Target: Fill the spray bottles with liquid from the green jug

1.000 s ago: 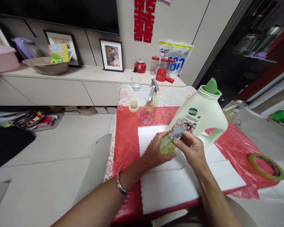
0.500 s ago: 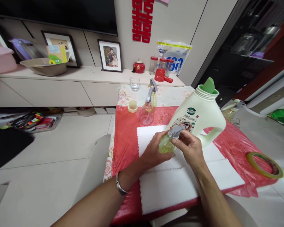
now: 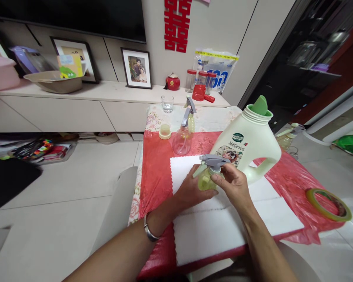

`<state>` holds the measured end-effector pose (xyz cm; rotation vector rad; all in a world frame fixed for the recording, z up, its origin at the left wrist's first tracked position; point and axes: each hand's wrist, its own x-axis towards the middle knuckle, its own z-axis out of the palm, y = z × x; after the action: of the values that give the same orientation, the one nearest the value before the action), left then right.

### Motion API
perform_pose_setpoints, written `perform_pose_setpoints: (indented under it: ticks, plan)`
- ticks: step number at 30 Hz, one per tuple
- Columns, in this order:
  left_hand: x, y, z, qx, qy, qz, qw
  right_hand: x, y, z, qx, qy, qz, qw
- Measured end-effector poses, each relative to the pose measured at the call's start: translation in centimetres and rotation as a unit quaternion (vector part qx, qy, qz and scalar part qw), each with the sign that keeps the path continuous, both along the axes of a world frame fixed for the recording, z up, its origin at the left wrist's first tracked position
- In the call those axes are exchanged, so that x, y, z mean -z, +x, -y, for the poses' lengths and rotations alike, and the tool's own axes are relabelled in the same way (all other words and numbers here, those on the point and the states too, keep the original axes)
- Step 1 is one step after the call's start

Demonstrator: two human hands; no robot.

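Note:
My left hand (image 3: 193, 187) is wrapped round a small yellow-green spray bottle (image 3: 205, 179) above the white cloth. At its neck, the thumb and fingers of my right hand (image 3: 233, 180) pinch the collar of the grey spray head (image 3: 214, 160). The nozzle points left. Close behind stands a large pale-green detergent jug (image 3: 250, 137), uncapped, with a green spout in its mouth. A clear pink spray bottle (image 3: 181, 141) stands beyond the cloth, and a pale-yellow spray bottle (image 3: 191, 117) is partly hidden behind it. A pale-yellow cap (image 3: 165, 132) sits to their left.
The white cloth (image 3: 208, 235) lies on red plastic (image 3: 155, 176) over the table. A tape roll (image 3: 328, 205) is at the right edge, with another spray bottle (image 3: 286, 137) behind. A glass cup (image 3: 167, 103) stands at the back, before a shelf holding jars and a red dipper (image 3: 199, 93).
The spray head has turned on the bottle: its nozzle faced towards me and now points left. My right fingers have shifted slightly at the collar. The left hand keeps its hold.

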<state>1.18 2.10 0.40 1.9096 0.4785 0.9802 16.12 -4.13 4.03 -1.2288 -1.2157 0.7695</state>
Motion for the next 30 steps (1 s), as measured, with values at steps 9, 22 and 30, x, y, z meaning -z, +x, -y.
perform_pose_setpoints:
  ticks: [9, 22, 30]
  plan:
    - [-0.1, -0.2, 0.0, -0.009, -0.074, -0.021, 0.997, 0.5, 0.5, -0.4, -0.056, -0.003, -0.074, 0.996]
    - [-0.1, -0.3, 0.3, -0.009, -0.148, -0.001, 0.989, 0.0, 0.2, -0.3, -0.088, -0.008, -0.100, 0.991]
    - [-0.3, -0.3, 0.3, -0.009, -0.148, 0.000, 0.989, 0.4, 0.2, -0.5, -0.047, -0.010, -0.111, 0.993]
